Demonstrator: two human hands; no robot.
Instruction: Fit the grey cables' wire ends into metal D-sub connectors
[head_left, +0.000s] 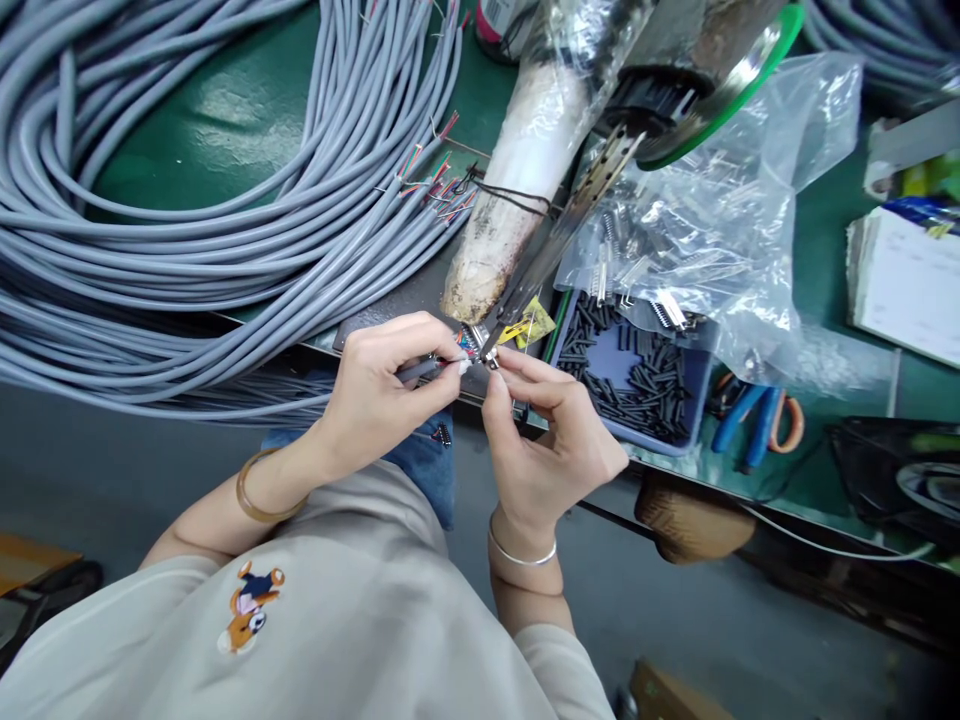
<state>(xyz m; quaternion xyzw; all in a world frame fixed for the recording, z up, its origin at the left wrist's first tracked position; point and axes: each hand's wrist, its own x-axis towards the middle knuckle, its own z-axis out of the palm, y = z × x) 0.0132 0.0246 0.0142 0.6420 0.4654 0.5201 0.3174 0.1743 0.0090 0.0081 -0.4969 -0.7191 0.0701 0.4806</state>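
Note:
My left hand (390, 385) pinches the end of a grey cable (421, 369), where thin coloured wires come out. Facing it, my right hand (544, 425) has thumb and fingers closed on a small metal connector (490, 358). Wires and connector meet between my fingertips, right under the tip of a soldering iron (540, 250) that slants down from above. Fingers partly cover the joint, so I cannot make out single wires there. A yellow label (536, 322) lies just behind the connector.
A large bundle of grey cables (247, 280) with stripped ends fills the left. A blue tray (705, 385) of short black tubes stands right of my hands, below a clear bag (697, 220) of connectors. Farther right are blue-handled pliers (750, 415) and a paper stack (904, 285).

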